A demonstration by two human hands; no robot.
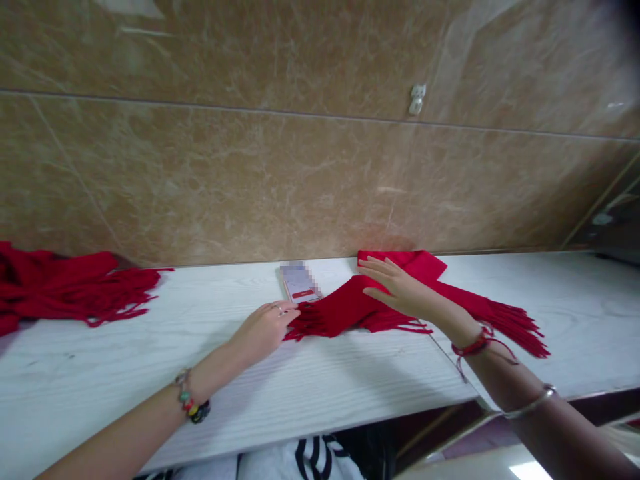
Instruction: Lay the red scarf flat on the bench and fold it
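A red fringed scarf (425,267) lies partly folded on the white wood-grain table (325,380), near the wall. My right hand (395,288) rests flat on the scarf's middle fold, fingers stretched out. My left hand (263,329) has its fingers closed on the fringed end (310,320) at the scarf's left tip. A phone (300,282) lies on the table just behind that end. Both wrists wear bracelets.
A pile of other red fringed scarves (65,287) sits at the table's far left. A brown marble wall (300,180) rises right behind the table. A small white hook (417,99) is fixed to the wall. Black-and-white clothing (310,460) shows below the table's front edge.
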